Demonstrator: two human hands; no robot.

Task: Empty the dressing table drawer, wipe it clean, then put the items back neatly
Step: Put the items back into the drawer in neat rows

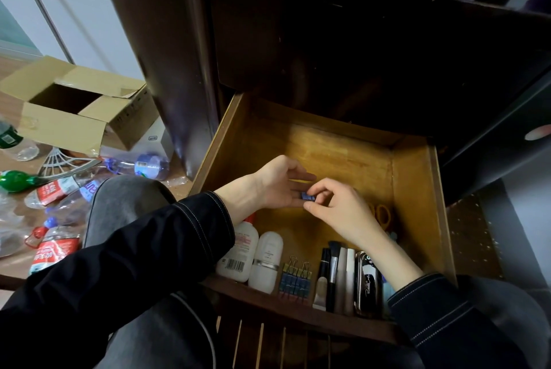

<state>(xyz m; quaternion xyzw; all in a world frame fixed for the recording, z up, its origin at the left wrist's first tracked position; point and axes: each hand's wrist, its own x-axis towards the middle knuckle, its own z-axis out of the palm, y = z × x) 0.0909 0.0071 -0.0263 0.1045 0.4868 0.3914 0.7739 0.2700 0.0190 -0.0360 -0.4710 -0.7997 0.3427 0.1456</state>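
The wooden drawer (414, 189) stands open, with bottles (253, 252), binder clips (295, 279) and brushes (334, 273) lined neatly along its front, so refilling looks well under way. Above it, the flat left hand (274, 186) carries a blue clip (307, 197), which the right hand (337, 207) pinches.

Single head-worn wide-angle view, looking steeply down and forward, close above the open drawer (413, 180)
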